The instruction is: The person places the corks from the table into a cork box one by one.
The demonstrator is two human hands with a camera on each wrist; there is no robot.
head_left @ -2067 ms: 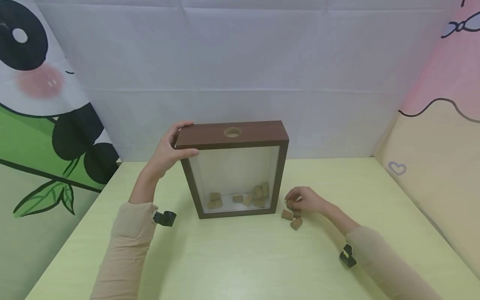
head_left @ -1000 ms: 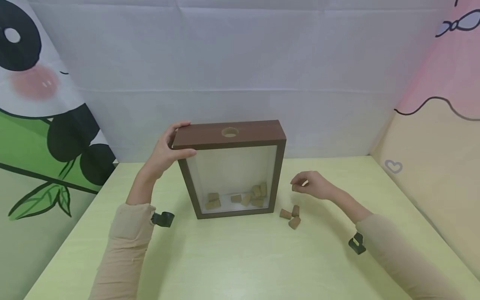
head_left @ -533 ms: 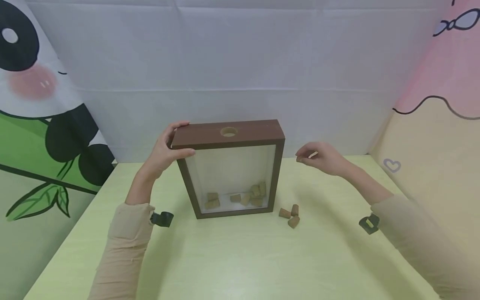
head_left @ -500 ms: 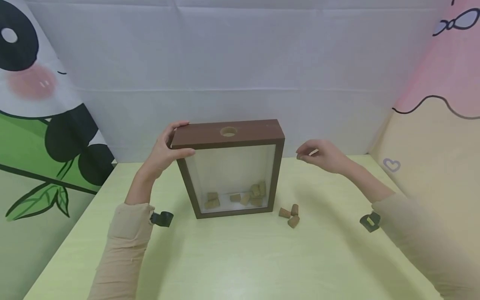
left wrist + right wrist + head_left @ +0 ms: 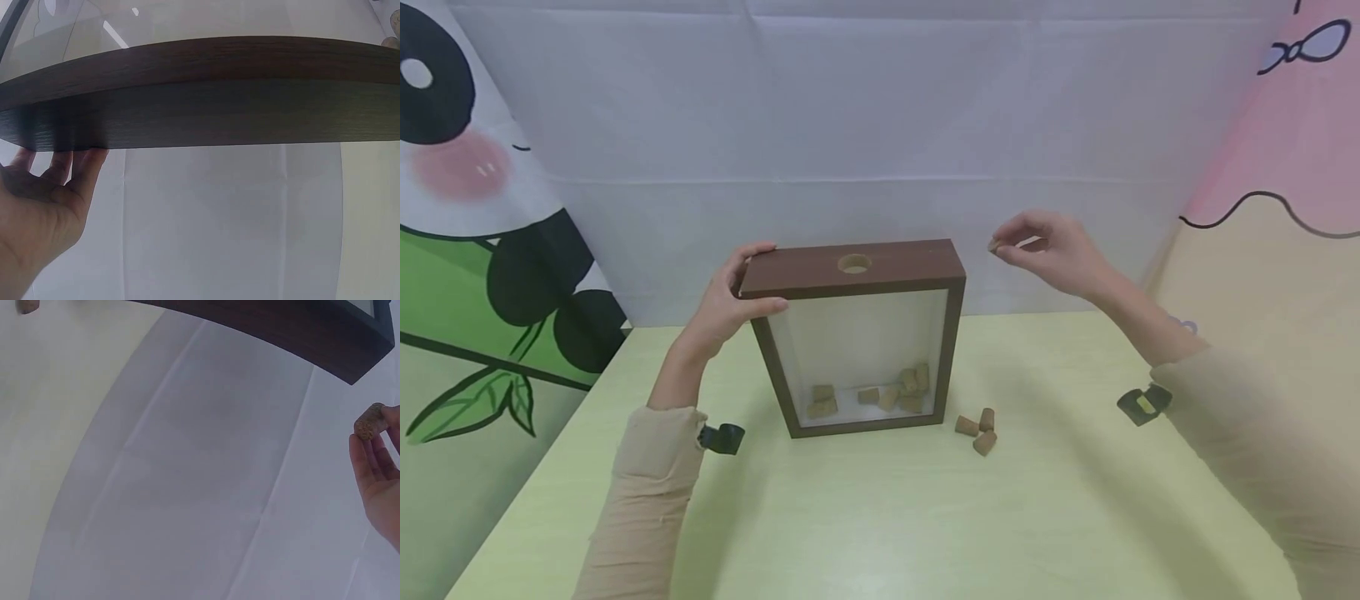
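Right hand [image 5: 1056, 254] pinches cork [image 5: 993, 245] beside frame [image 5: 857, 333]; left hand [image 5: 730, 304] grips frame's top corner.

Left hand [image 5: 724, 302] gripping, arm extended; right hand [image 5: 1051, 252] raised, fingertips pinched.

Shadow-box frame [image 5: 857, 333]: dark brown wood, deep-sided, clear front pane, pale backing. Stands upright on the desk [image 5: 880, 517], slightly turned. Round hole [image 5: 853, 264] in the middle of its top edge. The left hand [image 5: 730, 300] grips its upper left corner, thumb on the front, fingers over the top.

Cork, held [image 5: 993, 245]: small, tan, tapered. Pinched at the fingertips of the right hand [image 5: 1052, 254], raised level with the frame's top, to the right of its upper right corner and apart from it.

Corks, inside [image 5: 880, 393]: several, lying loose along the bottom of the frame behind the pane.

Corks, loose [image 5: 977, 429]: three, clustered on the desk just beside the frame's lower right corner.
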